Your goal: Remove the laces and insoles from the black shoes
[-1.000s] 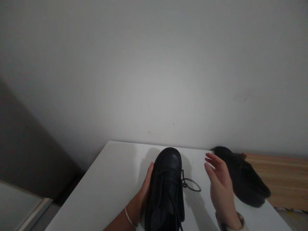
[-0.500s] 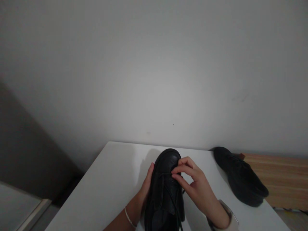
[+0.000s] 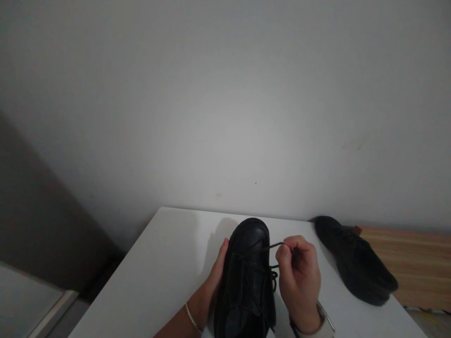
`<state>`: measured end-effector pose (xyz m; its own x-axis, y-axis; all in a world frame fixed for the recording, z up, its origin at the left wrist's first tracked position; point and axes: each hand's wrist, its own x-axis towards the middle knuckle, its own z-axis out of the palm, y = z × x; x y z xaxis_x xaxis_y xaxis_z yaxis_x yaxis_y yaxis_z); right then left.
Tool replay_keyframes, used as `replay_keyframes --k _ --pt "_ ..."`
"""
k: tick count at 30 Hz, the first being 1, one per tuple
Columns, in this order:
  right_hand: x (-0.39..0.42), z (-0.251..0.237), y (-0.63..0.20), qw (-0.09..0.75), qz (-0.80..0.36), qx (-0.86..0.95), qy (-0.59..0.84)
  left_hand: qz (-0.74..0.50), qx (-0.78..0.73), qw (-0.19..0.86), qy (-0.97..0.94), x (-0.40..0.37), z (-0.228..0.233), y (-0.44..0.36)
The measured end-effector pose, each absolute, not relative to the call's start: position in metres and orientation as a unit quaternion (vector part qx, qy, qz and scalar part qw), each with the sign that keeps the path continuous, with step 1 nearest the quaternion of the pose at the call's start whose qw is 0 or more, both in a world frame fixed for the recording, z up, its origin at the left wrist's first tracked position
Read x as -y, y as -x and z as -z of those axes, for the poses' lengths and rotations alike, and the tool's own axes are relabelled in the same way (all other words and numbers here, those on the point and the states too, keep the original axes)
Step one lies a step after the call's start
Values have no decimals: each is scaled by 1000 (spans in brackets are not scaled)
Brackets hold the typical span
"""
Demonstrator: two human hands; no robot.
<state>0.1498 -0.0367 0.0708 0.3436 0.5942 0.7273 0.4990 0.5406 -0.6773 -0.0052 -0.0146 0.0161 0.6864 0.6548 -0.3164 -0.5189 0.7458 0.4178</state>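
A black leather shoe (image 3: 252, 234) sits toe-away on the white table, its opening toward me. My left hand (image 3: 210, 286) is wrapped along the shoe's left side, with the thumb near the toe; the other fingers are hidden. To the right of the shoe, my right hand (image 3: 300, 277) pinches a dark shoelace (image 3: 276, 245). The lace runs taut from the front of the lacing to my fingertips. Another stretch of lace (image 3: 274, 276) hangs looped at the shoe's right side.
A second black shoe (image 3: 354, 260) stands near the right edge of the white table (image 3: 158, 263). Beyond that edge is a wood-grain panel (image 3: 408, 263). A grey wall (image 3: 225, 117) rises behind the table. At lower left is a pale piece of furniture (image 3: 31, 300).
My right hand has moved from the top of the shoe out to the right, drawing the lace with it. Its fingers have closed in. My left hand keeps its hold.
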Motion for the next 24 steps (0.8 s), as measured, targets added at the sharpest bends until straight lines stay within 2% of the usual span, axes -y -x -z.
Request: replay_keyframes --k 8,13,19,22,24 --pt "28 -102 -170 848 -12 311 429 -319 -243 902 -159 11 -9 8" --pt "33 -126 -173 878 -106 251 394 -321 -268 895 -156 2 2 3" --pt "38 -126 -182 824 -260 310 396 -321 -272 895 -151 2 5 5" --pt "37 -107 -192 736 -333 394 439 -314 -261 902 -145 0 7 5" --pt "37 -94 -194 653 -334 484 478 -312 -246 907 -142 -1 7 4"
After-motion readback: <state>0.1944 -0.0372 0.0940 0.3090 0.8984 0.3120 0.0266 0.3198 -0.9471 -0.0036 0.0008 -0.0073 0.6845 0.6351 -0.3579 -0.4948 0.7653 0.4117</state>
